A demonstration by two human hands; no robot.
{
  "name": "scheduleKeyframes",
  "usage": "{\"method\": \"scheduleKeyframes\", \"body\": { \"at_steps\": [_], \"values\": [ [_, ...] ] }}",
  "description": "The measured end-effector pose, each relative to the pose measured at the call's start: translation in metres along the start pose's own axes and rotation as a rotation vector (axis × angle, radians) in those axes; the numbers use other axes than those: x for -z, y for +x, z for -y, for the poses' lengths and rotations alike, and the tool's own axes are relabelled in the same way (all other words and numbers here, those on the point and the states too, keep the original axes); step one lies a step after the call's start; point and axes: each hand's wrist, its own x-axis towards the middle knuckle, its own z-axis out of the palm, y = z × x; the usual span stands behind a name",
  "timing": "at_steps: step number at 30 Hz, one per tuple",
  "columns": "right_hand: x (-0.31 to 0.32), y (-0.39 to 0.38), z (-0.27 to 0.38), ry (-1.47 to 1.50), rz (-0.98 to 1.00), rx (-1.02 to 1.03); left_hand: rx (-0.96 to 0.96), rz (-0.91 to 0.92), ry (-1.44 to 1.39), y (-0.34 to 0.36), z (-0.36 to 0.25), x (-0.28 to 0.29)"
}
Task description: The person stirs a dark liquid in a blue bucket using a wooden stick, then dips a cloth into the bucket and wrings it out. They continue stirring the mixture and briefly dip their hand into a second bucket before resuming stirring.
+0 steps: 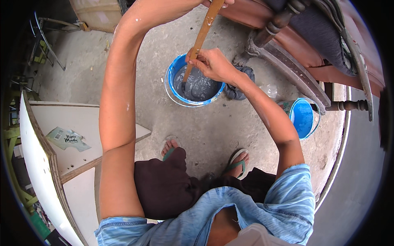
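Note:
A wooden stick (202, 33) stands at a slant with its lower end in grey liquid (201, 88) inside a blue bucket (168, 84). My right hand (209, 64) grips the stick just over the bucket, its fingers wrapped round the wood. High up, my left hand (221, 2) is at the stick's upper part, closed round it and partly cut off by the top edge. A dark grey crumpled bundle (240, 92) lies beside the bucket on the right.
A smaller blue bucket (303, 121) stands to the right, below wooden furniture with pinkish upholstery (308, 53). White boards (57, 115) lie at the left, with metal frames (49, 41) behind. My sandalled feet (236, 162) rest on the concrete floor (188, 131).

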Motion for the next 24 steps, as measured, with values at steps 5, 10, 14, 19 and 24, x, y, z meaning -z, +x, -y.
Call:
{"method": "scheduleKeyframes", "body": {
  "at_steps": [5,10,14,19,24],
  "values": [
    [0.025,0.001,-0.011,-0.204,-0.096,0.040,-0.084,-0.006,-0.151,0.005,0.023,-0.003],
    [0.041,-0.015,0.009,-0.214,0.143,-0.126,0.066,-0.064,-0.234,-0.006,0.018,0.008],
    [0.007,-0.012,0.013,0.081,0.120,-0.053,0.060,-0.069,-0.167,-0.004,0.015,0.009],
    [0.010,0.005,0.000,-0.094,-0.046,-0.035,-0.042,-0.048,-0.085,0.003,0.014,-0.002],
    [0.036,-0.008,0.002,-0.231,0.011,-0.076,0.025,-0.107,-0.248,-0.005,0.023,0.007]
  ]
}}
